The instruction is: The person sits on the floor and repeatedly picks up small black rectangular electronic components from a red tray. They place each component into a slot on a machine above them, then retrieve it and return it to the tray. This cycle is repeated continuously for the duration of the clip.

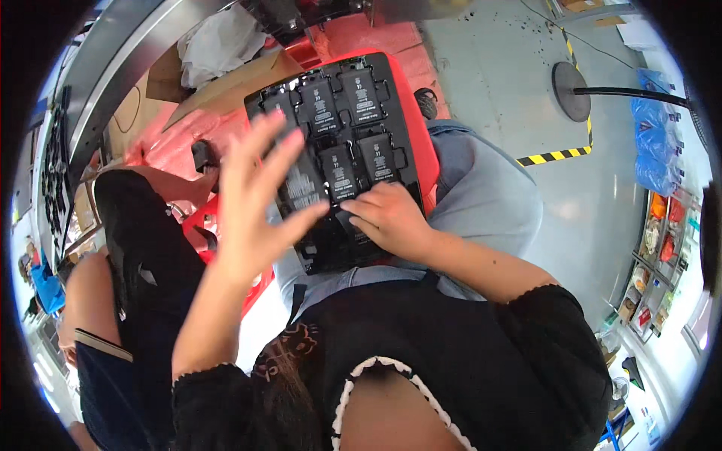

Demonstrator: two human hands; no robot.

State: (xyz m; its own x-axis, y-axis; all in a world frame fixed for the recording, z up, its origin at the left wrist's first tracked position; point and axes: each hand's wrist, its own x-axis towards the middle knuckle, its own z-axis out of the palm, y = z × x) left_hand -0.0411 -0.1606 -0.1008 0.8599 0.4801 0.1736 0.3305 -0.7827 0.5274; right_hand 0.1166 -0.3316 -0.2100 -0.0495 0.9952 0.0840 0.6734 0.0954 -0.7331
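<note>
A black moulded tray (410, 169) lies in front of me, partly on my lap. Several flat black rectangular parts with pale print sit in its pockets, among them one at the far right (359, 94) and one in the nearer row (376, 158). My left hand (252, 192), smeared by motion, is raised over the tray's left side with thumb and fingers spread. Under it a black part (302, 184) lies slightly askew. My right hand (395, 218) rests on the tray's near side, fingers bent together at the lower edge of the parts; what they grip, if anything, is hidden.
Red material (427, 143) shows under the tray. Another person's leg in dark clothing (147, 233) is close on my left. A cardboard box (226, 98) and clear plastic bags (222, 45) stand beyond. At right are a round stand base (570, 90) and shelves with bins (658, 259).
</note>
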